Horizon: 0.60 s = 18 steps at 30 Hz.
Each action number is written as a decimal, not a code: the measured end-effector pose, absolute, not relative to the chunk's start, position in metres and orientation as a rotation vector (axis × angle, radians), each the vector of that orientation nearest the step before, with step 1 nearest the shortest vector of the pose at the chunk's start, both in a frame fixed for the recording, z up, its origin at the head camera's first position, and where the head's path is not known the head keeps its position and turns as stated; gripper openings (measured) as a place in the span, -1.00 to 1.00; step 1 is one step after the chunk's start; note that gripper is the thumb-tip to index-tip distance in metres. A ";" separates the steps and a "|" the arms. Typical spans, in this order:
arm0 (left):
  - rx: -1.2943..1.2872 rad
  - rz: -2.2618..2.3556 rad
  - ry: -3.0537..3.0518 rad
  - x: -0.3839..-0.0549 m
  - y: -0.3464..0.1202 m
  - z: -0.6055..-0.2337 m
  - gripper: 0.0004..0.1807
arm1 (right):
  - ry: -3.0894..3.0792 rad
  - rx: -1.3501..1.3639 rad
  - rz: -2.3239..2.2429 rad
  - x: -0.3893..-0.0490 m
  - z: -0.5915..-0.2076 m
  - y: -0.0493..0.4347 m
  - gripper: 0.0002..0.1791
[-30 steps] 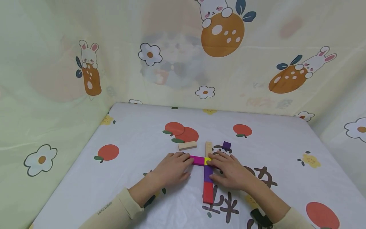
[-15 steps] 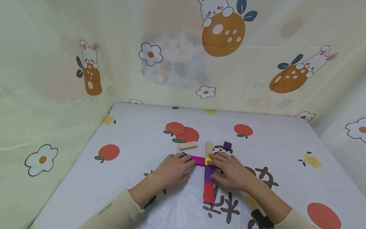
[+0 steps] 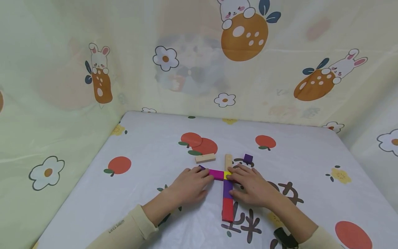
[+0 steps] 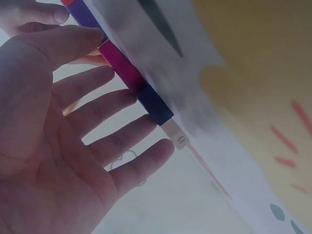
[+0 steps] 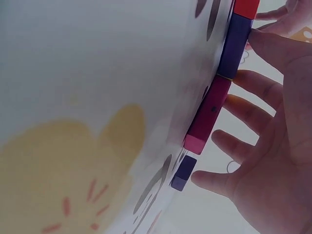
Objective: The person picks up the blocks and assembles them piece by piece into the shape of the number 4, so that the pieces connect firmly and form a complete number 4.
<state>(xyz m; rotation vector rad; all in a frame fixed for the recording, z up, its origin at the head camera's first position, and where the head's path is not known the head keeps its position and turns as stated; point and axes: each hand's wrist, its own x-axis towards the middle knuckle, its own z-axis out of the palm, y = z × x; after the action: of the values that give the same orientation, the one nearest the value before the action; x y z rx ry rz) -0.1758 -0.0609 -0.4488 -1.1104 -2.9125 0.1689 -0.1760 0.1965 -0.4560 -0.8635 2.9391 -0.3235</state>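
My left hand (image 3: 190,184) rests with its fingertips at a magenta block (image 3: 216,174) and a dark blue block (image 4: 154,105) beyond it; its fingers are extended and slightly apart. My right hand (image 3: 252,185) has its thumb at a purple block (image 3: 228,188) and fingers near a small yellow block (image 3: 227,175). Under the right hand, mostly hidden in the head view, lies another magenta block (image 5: 209,114). A red block (image 3: 227,210) continues the line toward me, and a plain wooden block (image 3: 228,161) extends it away. Together the blocks form a cross-like layout.
A loose plain wooden block (image 3: 205,158) lies beyond my left hand. Past the right hand sits a dark purple cube (image 3: 248,158). The white printed tablecloth (image 3: 149,138) meets a hanging patterned curtain (image 3: 186,86) at the back.
Hands and blocks stay nearly in place. The head view shifts slightly, so the whole scene sits a little farther right.
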 end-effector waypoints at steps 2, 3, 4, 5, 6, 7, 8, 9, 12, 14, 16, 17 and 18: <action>-1.110 0.164 -2.911 -0.176 -0.061 -0.449 -0.42 | 2.946 -0.866 -0.314 -0.175 -0.456 0.196 -0.45; -1.111 0.161 -2.908 -0.176 -0.062 -0.450 -0.42 | 2.948 -0.863 -0.309 -0.175 -0.456 0.195 -0.45; -1.111 0.159 -2.906 -0.176 -0.062 -0.450 -0.42 | 2.947 -0.862 -0.304 -0.175 -0.455 0.195 -0.45; -1.110 0.156 -2.904 -0.176 -0.061 -0.450 -0.42 | 2.947 -0.861 -0.299 -0.175 -0.455 0.195 -0.45; -1.108 0.151 -2.903 -0.176 -0.062 -0.450 -0.42 | 2.946 -0.857 -0.295 -0.176 -0.455 0.195 -0.45; -1.105 0.146 -2.903 -0.176 -0.062 -0.451 -0.42 | 2.945 -0.855 -0.291 -0.176 -0.455 0.195 -0.45; -1.103 0.142 -2.904 -0.176 -0.062 -0.451 -0.42 | 2.943 -0.853 -0.290 -0.176 -0.454 0.194 -0.45; -1.100 0.138 -2.903 -0.176 -0.061 -0.452 -0.42 | 2.942 -0.851 -0.287 -0.176 -0.454 0.194 -0.45; -1.090 0.128 -2.910 -0.177 -0.061 -0.453 -0.42 | 2.938 -0.856 -0.288 -0.176 -0.453 0.194 -0.46; -1.085 0.125 -2.914 -0.177 -0.061 -0.454 -0.43 | 2.937 -0.864 -0.285 -0.176 -0.452 0.193 -0.47; -1.079 0.117 -2.921 -0.177 -0.061 -0.455 -0.43 | 2.936 -0.872 -0.281 -0.176 -0.451 0.193 -0.47; -1.077 0.114 -2.925 -0.177 -0.061 -0.455 -0.43 | 2.935 -0.874 -0.278 -0.175 -0.451 0.193 -0.47; -1.074 0.110 -2.929 -0.176 -0.061 -0.455 -0.42 | 2.934 -0.875 -0.275 -0.176 -0.451 0.193 -0.47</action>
<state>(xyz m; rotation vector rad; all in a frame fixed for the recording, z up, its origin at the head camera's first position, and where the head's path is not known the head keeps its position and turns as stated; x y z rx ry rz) -0.1764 -0.0608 -0.4548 -1.0740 -2.9292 0.1096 -0.1755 0.1927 -0.4508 -0.8749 2.9342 -0.2746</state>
